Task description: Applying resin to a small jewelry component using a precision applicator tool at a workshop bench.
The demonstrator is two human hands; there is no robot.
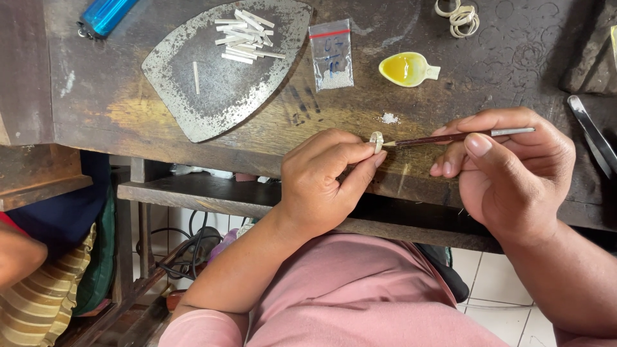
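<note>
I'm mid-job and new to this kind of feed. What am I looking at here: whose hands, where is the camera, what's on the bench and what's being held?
There is no machine: these are one person's two bare hands, seen from a camera worn on their head and looking down over a worn wooden bench.

The left hand pinches a small pale ring between thumb and fingers. The right hand holds a thin dark brush like a pen, its tip touching the ring.

On the bench lie an iron-shaped metal plate with a pile of small white sticks, a little plastic bag, a tiny dish of yellow liquid, a blue lighter, some loose rings and tweezers at the right edge.
</note>
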